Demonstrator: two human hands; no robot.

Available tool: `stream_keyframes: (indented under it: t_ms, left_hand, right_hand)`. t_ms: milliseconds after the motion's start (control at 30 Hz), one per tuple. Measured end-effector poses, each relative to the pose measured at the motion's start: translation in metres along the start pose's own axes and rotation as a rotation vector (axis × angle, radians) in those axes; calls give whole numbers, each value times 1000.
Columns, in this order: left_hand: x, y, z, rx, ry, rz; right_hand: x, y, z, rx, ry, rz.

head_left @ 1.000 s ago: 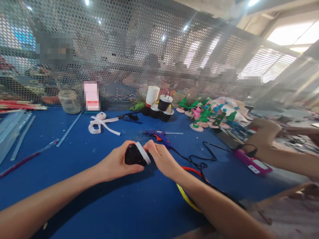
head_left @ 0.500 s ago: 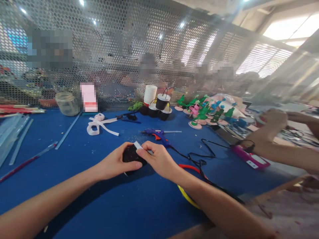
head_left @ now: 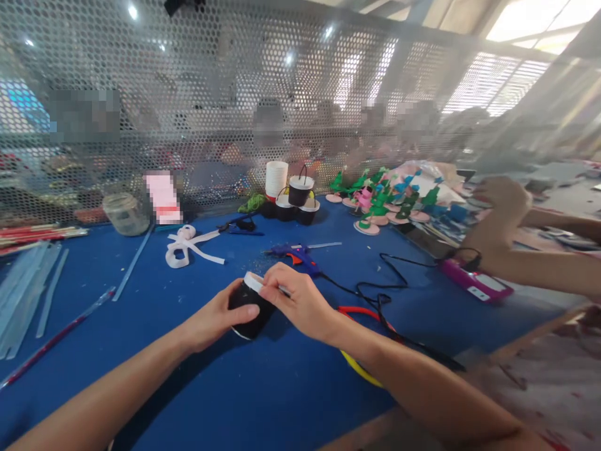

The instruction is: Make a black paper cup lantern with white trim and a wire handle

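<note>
My left hand (head_left: 212,321) is wrapped round a small black cup (head_left: 245,308), with the thumb along its near side. The cup is tilted, and a white band (head_left: 253,281) runs round its upper rim. My right hand (head_left: 303,302) pinches at this rim with thumb and forefinger; the fingers cover the far part of the band, so its end is hidden. Just beyond the hands lies a blue glue gun (head_left: 297,255) with an orange trigger and a clear glue stick in its back.
Behind stand small black buckets (head_left: 299,195) and stacked white cups (head_left: 277,180). White ribbon (head_left: 186,241), pliers (head_left: 241,222) and glue sticks (head_left: 28,294) lie leftward. Green figures (head_left: 375,203), a cable (head_left: 399,275), a purple power strip (head_left: 476,282) and a co-worker's arm (head_left: 526,263) are rightward.
The cup has been turned in my hands, so more of its white rim band and side shows. The co-worker's hand on the right has shifted up and left.
</note>
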State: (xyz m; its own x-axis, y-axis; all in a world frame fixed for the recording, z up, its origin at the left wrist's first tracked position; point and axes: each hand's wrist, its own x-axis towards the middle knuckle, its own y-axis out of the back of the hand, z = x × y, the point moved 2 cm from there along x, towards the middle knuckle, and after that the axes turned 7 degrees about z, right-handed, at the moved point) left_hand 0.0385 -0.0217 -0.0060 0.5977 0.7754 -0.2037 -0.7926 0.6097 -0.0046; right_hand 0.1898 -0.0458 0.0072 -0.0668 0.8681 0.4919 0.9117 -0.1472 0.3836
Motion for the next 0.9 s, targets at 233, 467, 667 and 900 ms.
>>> stream_keyframes:
  t_ms: [233,467,667,900]
  left_hand:
    - [2,-3,2,31,18,55]
    - [2,-7,-6,-46,90,17]
    - [1,-9,-2,52,66,99]
    - [3,-10,-3,160,12,144]
  right_hand:
    - [3,2,8,108,-62,-22]
    - [4,-1,2,-44,-54,-24]
    - [4,-2,9,15,-191,-32]
    - [3,-7,6,-80,-122,-32]
